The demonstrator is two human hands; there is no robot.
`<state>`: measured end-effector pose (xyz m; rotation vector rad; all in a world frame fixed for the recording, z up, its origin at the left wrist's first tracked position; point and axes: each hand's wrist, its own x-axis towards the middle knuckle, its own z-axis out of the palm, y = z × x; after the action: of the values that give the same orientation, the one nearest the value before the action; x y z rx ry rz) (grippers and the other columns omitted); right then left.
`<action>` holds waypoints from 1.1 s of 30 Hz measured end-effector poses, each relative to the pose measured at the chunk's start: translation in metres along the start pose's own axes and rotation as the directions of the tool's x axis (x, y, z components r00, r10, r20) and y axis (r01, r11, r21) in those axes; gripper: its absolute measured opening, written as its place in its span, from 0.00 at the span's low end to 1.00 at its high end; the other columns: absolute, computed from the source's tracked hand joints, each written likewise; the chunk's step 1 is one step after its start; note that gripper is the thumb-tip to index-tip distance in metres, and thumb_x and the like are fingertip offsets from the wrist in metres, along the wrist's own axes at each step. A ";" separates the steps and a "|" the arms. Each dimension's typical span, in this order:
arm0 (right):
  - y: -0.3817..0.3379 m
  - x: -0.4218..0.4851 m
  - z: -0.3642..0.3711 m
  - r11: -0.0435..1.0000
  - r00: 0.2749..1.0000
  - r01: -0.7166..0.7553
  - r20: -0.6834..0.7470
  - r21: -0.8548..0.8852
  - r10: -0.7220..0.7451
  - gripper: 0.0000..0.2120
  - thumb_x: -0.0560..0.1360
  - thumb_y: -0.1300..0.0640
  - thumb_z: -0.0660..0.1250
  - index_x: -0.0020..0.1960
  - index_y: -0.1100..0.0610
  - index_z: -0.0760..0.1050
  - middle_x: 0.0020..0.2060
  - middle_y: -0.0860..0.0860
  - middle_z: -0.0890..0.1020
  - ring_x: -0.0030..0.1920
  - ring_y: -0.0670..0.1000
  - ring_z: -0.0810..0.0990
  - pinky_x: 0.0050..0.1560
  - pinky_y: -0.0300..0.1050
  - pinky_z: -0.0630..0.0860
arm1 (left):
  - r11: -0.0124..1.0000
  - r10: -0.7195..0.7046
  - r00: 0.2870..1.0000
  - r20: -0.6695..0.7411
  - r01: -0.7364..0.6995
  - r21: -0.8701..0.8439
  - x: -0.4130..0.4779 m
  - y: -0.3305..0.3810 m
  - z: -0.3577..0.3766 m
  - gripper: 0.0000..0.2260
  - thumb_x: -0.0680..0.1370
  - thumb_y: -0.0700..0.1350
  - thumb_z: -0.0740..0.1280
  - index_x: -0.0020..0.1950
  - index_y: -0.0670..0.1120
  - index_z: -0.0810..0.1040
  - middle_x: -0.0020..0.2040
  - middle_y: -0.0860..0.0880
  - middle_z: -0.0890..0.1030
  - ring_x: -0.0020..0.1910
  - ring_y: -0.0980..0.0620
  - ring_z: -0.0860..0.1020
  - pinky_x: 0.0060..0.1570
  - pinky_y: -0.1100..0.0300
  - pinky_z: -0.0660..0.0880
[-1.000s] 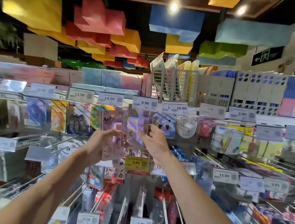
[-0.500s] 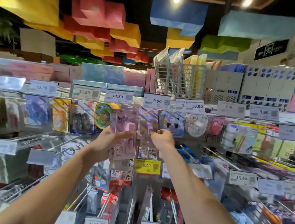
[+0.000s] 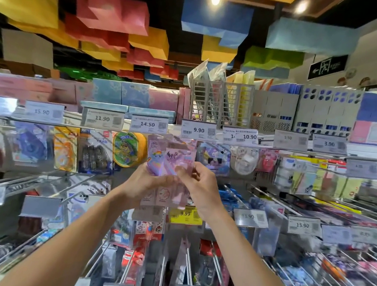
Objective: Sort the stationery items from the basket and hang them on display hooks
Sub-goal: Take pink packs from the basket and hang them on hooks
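Both arms raised, forearms converging; left hand and right hand touching, fingers curled closed.

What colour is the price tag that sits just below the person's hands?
Yellow: the 9.99 price tag stands out among white ones, seen clearly in the head view.

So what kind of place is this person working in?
Most likely a stationery shop. Rows of display hooks carry packaged items, each row fronted by price tags such as 9.90, and file holders stand on the top shelf. Both hands hold pink packets up to the rack.
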<state>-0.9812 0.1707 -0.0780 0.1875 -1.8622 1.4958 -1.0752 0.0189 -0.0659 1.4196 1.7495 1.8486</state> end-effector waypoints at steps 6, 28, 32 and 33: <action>-0.012 0.011 -0.008 0.999 0.997 0.040 -0.068 -0.017 -0.042 0.14 0.75 0.43 0.73 0.52 0.52 0.82 0.45 0.51 0.86 0.46 0.47 0.85 0.47 0.39 0.79 | 0.993 -0.116 0.986 -0.116 0.112 -0.039 -0.001 0.006 -0.001 0.16 0.74 0.58 0.70 0.48 0.46 0.88 0.53 0.32 0.84 0.54 0.46 0.85 0.69 0.41 0.70; 0.023 0.072 -0.013 0.834 0.915 -0.388 -0.273 -0.393 0.297 0.09 0.80 0.50 0.65 0.57 0.53 0.77 0.57 0.55 0.79 0.55 0.59 0.79 0.54 0.53 0.77 | 0.990 -0.067 0.959 -0.275 0.031 -0.134 0.006 -0.009 -0.007 0.18 0.74 0.43 0.77 0.60 0.39 0.79 0.53 0.42 0.87 0.50 0.45 0.84 0.49 0.51 0.77; 0.021 0.055 -0.016 0.904 0.895 -0.278 -0.429 -0.323 0.122 0.07 0.81 0.52 0.63 0.49 0.54 0.76 0.45 0.51 0.81 0.44 0.52 0.81 0.43 0.46 0.78 | 0.994 0.002 0.982 -0.188 -0.022 -0.106 0.010 0.003 0.002 0.22 0.71 0.44 0.77 0.64 0.43 0.79 0.54 0.42 0.86 0.45 0.50 0.83 0.39 0.58 0.76; 0.019 0.050 -0.016 0.932 0.900 -0.242 -0.421 -0.271 0.111 0.10 0.82 0.53 0.62 0.44 0.53 0.76 0.36 0.47 0.80 0.36 0.47 0.79 0.34 0.40 0.74 | 0.995 0.024 0.984 -0.177 -0.041 -0.094 0.011 0.005 0.006 0.19 0.73 0.42 0.76 0.63 0.43 0.80 0.53 0.45 0.87 0.44 0.52 0.84 0.38 0.62 0.76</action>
<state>-1.0202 0.2072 -0.0616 -0.4275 -1.7795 1.2111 -1.0740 0.0298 -0.0574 1.2912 1.6961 2.1030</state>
